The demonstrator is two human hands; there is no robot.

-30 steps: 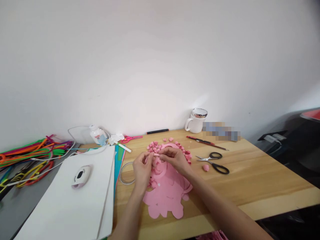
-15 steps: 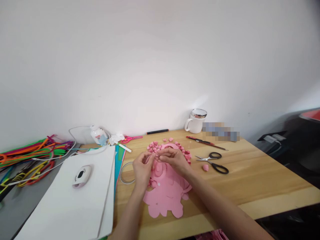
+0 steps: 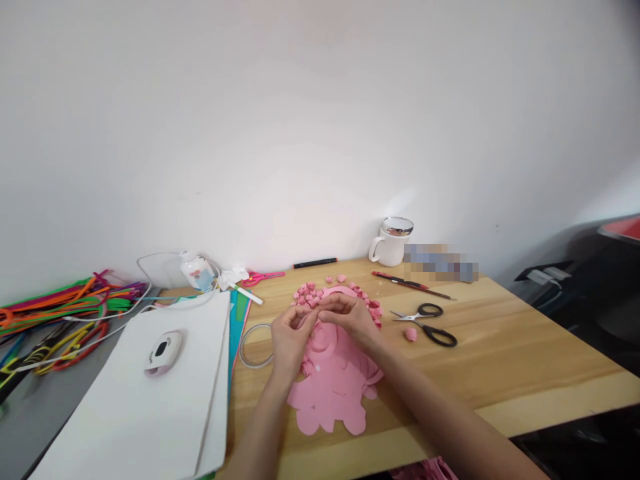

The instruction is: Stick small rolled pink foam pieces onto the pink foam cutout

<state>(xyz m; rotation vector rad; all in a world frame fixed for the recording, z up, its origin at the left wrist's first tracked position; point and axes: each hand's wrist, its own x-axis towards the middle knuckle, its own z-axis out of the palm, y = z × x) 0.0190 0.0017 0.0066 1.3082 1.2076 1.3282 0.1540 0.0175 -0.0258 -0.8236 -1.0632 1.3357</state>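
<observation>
Thumb and fingers of my left hand (image 3: 290,337) are pinched together on a small piece of pink paper (image 3: 311,314). My right hand (image 3: 350,317) meets it there, its fingers closed on the same paper, which they mostly hide. Just below the hands lies a curled pink paper ring (image 3: 324,340) on a pile of pink paper cutouts (image 3: 333,403) with rounded edges. Many small rolled pink paper flowers (image 3: 307,293) are heaped behind the fingers, and a single rolled flower (image 3: 411,334) sits apart on the right.
Black-handled scissors (image 3: 435,327) lie open at right, with a red-and-black pen (image 3: 400,280) behind. A white mug (image 3: 390,247) stands by the wall. On the left are a tape roll (image 3: 241,350), white sheets (image 3: 125,407) with a white device (image 3: 164,352), a bottle (image 3: 197,272) and pipe cleaners (image 3: 75,300).
Both hands have shifted slightly right, the left one more, and their fingertips have moved a little around the pink paper. Everything else on the table stays where it was.
</observation>
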